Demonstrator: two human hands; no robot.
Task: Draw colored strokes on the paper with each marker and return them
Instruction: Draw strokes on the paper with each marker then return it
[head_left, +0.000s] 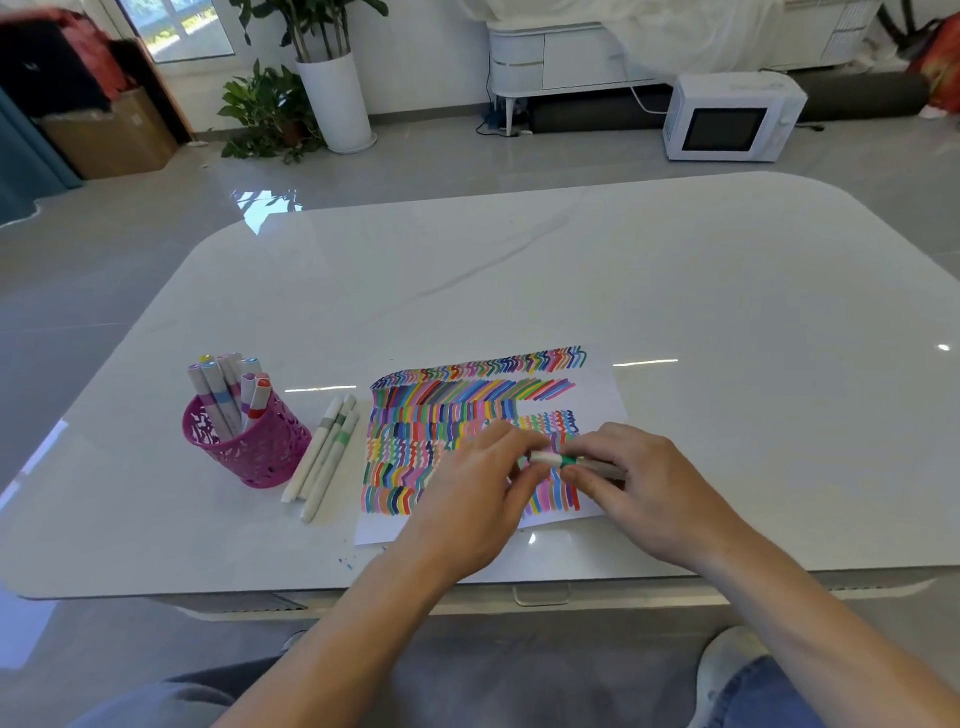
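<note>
Left hand (478, 488) pinches the white end of the marker (558, 460). Right hand (639, 483) curls round its grey barrel, a green band showing between them. All of this sits centre-right of frame, over the paper (602, 400). Capping or uncapping: fingers hide the joint, cannot tell.

Marker judged light, stiff, smooth plastic, apt to roll; best gripped mid-barrel, cap worked straight along the axis. Paper thin, limp, dense with coloured strokes.

Left of it: three loose white markers (324, 457), then a pink perforated cup (260, 452) of markers on the glossy white bench (519, 270).

Both hands (483, 488) (639, 483) pinch a green marker (563, 460) over the striped paper (467, 415).
</note>
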